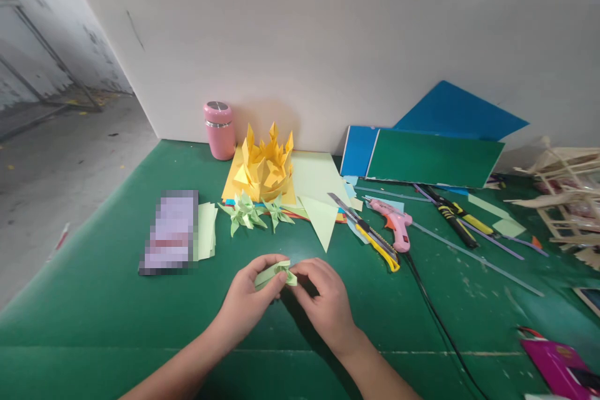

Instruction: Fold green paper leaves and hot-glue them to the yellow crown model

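Between thumb and fingers, my left hand (255, 290) grips a small strip of light green folded paper (267, 276). My right hand (328, 300) is closed in a pinch at the right end of that paper, where small flaps stick out; its fingertips are partly hidden. Beyond my hands lie light green origami flowers (244, 212) with pointed petals. Behind them a yellow folded-paper crown (267, 175) stands on a stack of coloured sheets. Left of the flowers is a small pile of green paper slips (206, 231).
A phone-like blurred object (171, 231) lies left. To the right are a yellow box cutter (375, 244) with blade out, a pink glue gun (394, 222) with a trailing cord, and pliers (452, 219). A pink flask (219, 131) stands against the white partition (328, 44).
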{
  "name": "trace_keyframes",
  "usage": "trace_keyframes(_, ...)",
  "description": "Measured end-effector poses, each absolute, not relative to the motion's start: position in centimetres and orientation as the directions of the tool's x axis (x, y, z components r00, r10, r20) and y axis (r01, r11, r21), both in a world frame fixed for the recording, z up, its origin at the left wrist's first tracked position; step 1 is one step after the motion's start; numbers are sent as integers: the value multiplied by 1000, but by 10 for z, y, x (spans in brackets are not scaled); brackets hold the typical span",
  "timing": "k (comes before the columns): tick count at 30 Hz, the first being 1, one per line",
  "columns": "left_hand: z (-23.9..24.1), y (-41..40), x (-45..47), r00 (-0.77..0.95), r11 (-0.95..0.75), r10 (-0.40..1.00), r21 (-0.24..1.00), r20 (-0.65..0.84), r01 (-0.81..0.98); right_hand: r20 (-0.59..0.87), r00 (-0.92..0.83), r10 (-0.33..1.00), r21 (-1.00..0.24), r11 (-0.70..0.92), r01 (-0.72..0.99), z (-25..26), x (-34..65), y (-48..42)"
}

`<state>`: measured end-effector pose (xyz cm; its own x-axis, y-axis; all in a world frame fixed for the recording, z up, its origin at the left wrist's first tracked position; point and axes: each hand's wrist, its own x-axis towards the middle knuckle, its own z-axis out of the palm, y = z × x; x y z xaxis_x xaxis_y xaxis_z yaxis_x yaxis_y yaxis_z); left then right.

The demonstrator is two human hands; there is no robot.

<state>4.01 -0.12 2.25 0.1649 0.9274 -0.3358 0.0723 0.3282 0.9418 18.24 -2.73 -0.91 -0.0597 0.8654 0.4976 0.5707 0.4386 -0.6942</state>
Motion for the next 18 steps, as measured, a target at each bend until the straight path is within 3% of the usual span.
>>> trace_keyframes(18,18,-4,40,191,271,942,961,-276,53,553,-139,821,-632,523,572,-10,182,-30)
